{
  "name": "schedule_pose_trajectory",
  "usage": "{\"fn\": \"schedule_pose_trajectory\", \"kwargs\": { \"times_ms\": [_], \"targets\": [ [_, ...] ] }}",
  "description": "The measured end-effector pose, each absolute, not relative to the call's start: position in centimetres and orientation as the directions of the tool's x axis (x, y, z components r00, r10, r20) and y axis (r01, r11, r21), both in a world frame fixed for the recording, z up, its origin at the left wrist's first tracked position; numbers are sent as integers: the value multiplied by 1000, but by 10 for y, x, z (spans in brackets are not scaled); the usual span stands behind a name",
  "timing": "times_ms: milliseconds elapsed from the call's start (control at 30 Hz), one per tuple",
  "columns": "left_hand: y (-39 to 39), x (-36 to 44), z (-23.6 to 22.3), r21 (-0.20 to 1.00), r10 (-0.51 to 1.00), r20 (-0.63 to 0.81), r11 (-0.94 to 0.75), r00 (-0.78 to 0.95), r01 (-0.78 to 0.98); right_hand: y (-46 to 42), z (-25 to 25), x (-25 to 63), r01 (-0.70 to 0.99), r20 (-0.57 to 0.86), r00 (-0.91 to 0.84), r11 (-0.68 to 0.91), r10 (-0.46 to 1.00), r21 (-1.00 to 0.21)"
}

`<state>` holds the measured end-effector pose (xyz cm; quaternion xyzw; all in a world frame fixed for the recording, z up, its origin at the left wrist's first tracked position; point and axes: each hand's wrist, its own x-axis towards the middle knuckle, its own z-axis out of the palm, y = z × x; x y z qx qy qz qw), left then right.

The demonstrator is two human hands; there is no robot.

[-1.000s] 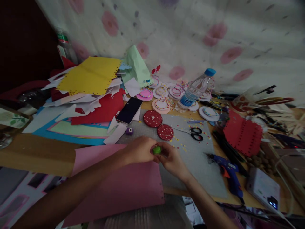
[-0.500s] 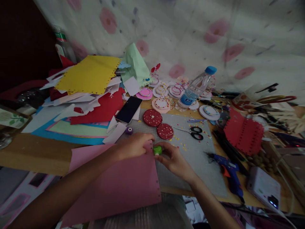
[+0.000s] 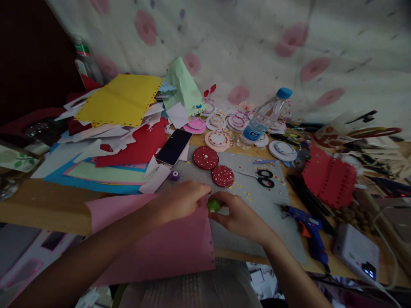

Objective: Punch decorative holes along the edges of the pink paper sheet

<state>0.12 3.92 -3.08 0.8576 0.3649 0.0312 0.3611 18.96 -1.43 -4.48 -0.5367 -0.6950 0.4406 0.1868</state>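
A sheet of pink paper (image 3: pixel 167 244) lies at the table's front edge and hangs partly over it, with small holes along its right side. My left hand (image 3: pixel 184 199) is closed on the sheet near its upper right corner. Between the thumb and fingers of my right hand (image 3: pixel 236 211) is a small green craft punch (image 3: pixel 213 205), right at the paper's right edge. Beyond the hands lie two red speckled discs (image 3: pixel 205 158) and a small purple punch (image 3: pixel 174 175).
Black-handled scissors (image 3: pixel 261 176) and a blue glue gun (image 3: pixel 310 229) lie to the right. A water bottle (image 3: pixel 261 119) stands behind, near several decorated paper discs. Left are a phone (image 3: pixel 174 146) and a paper pile topped by a yellow sheet (image 3: pixel 120 100). A power bank (image 3: pixel 355 250) sits front right.
The pink sheet has shifted slightly up and left, its lower edge rising. The green punch has tilted and moved slightly down in my right hand. My left hand has moved slightly right.
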Motion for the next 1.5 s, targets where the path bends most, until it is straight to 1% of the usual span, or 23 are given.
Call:
{"fn": "schedule_pose_trajectory", "kwargs": {
  "times_ms": [100,267,333,400,500,600,667,867,1100,1233,1367,1500],
  "targets": [
    [39,3,-33,640,650,-193,-485,735,597,-14,-48,188,552,-221,-371,24,902,-833],
    [44,2,-35,715,696,-152,-413,702,564,-15,-65,186,328,-169,-307,-62,937,-943],
    [46,1,-34,721,706,-153,-399,692,567,-16,-72,186,296,-151,-277,-65,949,-953],
    [47,-1,-34,724,704,-161,-392,692,568,-17,-76,185,318,-143,-244,-60,959,-946],
    [50,-2,-32,735,659,-194,-393,727,553,-18,-78,183,337,-130,-232,-46,964,-940],
    [54,0,-30,708,594,-251,-426,764,563,-19,-75,182,340,-119,-244,-30,963,-940],
    [55,4,-29,686,574,-265,-453,775,570,-19,-72,181,355,-116,-249,-21,962,-935],
    [49,12,-33,670,610,-234,-463,757,580,-20,-74,180,394,-94,-240,8,966,-919],
    [44,15,-43,675,673,-214,-423,708,605,-18,-88,178,418,-56,-196,32,979,-908],
    [50,10,-41,674,647,-221,-439,729,594,-16,-89,181,375,-67,-246,31,967,-927],
    [59,-1,-37,681,603,-236,-456,762,572,-18,-83,188,350,-110,-256,-14,961,-937],
    [62,-6,-34,679,630,-249,-429,736,596,-21,-78,192,370,-133,-299,-13,945,-929]
  ]
}}
